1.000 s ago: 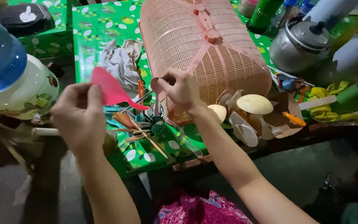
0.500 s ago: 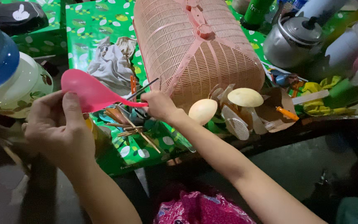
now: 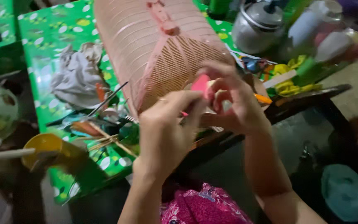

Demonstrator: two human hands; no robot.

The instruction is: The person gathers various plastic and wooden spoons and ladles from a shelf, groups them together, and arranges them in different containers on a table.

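Note:
My left hand (image 3: pixel 164 132) and my right hand (image 3: pixel 233 103) meet in front of me, above the table's front edge. Both grip a pink plastic spoon (image 3: pixel 201 84), whose bowl shows between the fingers; its handle is hidden by my hands. Just behind them lies a large pink lattice food cover (image 3: pixel 162 45) on the green patterned tablecloth (image 3: pixel 42 37). The frame is blurred by motion.
Loose utensils and sticks (image 3: pixel 104 132) lie left of my hands, beside a yellow cup (image 3: pixel 46 147). A grey cloth (image 3: pixel 75 76) lies further back. A metal kettle (image 3: pixel 257 25), bottles and yellow cloths (image 3: pixel 291 76) crowd the right. A teal round thing (image 3: pixel 344 191) sits on the floor.
My left hand carried the pink spoon from the left to the middle, and my right hand left the utensil pile to join it. The camera view swung right.

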